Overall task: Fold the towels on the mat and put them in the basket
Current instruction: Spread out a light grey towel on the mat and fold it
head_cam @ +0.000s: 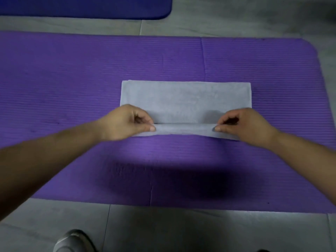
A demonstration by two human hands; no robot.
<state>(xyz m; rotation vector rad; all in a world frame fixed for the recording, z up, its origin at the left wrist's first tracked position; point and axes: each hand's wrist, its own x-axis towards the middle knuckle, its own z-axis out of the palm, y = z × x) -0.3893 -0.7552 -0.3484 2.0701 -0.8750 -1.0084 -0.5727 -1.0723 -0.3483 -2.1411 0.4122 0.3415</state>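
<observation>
Towel: pale grey towel lies flat on the purple mat, nearer its right end, near edge lifted and rolled over.
Left hand: left hand pinches the fold's left end, thumb on top.
Right hand: right hand pinches the right end likewise.
Beyond: blue mat past the far edge; grey shoe on the tiled floor.

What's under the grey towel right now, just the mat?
The grey towel lies flat on the purple mat, which shows all around it. Both hands, left hand and right hand, pinch its near edge. Whatever lies beneath the cloth is covered.
</observation>
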